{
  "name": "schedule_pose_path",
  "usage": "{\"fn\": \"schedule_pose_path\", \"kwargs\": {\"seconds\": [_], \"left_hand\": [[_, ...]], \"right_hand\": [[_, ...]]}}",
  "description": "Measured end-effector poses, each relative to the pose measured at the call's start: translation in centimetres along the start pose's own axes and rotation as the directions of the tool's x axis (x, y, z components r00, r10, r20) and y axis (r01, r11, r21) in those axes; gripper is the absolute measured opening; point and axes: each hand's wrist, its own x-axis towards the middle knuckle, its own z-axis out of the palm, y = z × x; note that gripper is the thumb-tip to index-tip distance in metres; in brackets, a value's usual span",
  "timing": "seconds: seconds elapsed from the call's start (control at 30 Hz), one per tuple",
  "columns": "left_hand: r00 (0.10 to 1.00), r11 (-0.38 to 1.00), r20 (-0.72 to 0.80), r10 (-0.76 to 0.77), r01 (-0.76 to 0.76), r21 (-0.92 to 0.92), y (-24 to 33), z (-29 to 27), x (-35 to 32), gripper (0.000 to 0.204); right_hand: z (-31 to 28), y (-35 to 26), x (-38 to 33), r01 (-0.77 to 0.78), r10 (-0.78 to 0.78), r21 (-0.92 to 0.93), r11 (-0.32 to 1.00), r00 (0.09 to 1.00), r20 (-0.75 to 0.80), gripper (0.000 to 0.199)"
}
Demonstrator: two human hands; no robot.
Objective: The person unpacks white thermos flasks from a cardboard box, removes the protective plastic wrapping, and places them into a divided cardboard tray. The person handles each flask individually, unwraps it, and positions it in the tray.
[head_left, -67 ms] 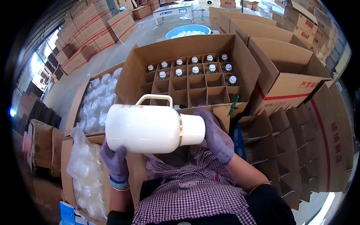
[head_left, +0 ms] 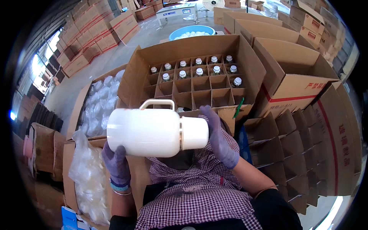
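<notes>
A big white vacuum jug lies sideways in the air before my chest, its loop handle on the far side. My left hand, in a purple glove, grips it at the base end. At the other end is the white cup-shaped cap. Just right of that cap my right hand, gloved alike, has its fingers stretched out and pointing away from me. Whether its palm touches the cap I cannot tell. Beyond the jug, a divided carton holds several clear bottles with white caps in its cells.
Left of the carton are boxes of plastic-wrapped items and a clear bag of pale pieces. At right stand open cartons and cardboard dividers. A blue tub sits behind on the floor. Stacked boxes rise at far left.
The jug has rolled slightly, so its orange mark has mostly turned out of sight. The fingers of my right hand have straightened and lifted beside the cap.
</notes>
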Motion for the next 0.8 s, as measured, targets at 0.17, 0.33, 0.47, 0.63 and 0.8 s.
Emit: {"fn": "schedule_pose_path", "kwargs": {"seconds": [0.17, 0.33, 0.47, 0.63, 0.8], "left_hand": [[0.994, 0.998, 0.107, -0.028, 0.022, 0.053, 1.2, 0.9, 0.5, 0.049], [0.528, 0.646, 0.606, 0.595, -0.762, 0.029, 5.8, 3.6, 3.0, 0.044], [0.836, 0.795, 0.401, 0.374, -0.512, 0.326, 3.4, 3.1, 3.5, 0.052], [0.985, 0.982, -0.11, 0.131, -0.113, 0.154, 1.1, 3.4, 5.1, 0.052], [0.823, 0.832, 0.439, 0.36, -0.497, 0.248, 1.6, 2.7, 6.5, 0.043]], "right_hand": [[-0.1, -2.3, -0.6, -0.299, 0.282, 0.097, 0.949, 0.947, 0.154, 0.061], [0.6, 0.2, -1.3, -0.519, 0.396, 0.21, 0.828, 0.808, 0.436, 0.061], [0.5, 1.6, -0.8, -0.267, 0.243, 0.064, 0.961, 0.936, 0.255, 0.085], [0.1, 0.1, 1.1, -0.325, 0.287, 0.212, 0.922, 0.939, 0.19, 0.067], [-1.0, 4.4, 4.5, 0.43, 0.003, -0.521, 0.738, 0.769, 0.639, 0.026]]}}
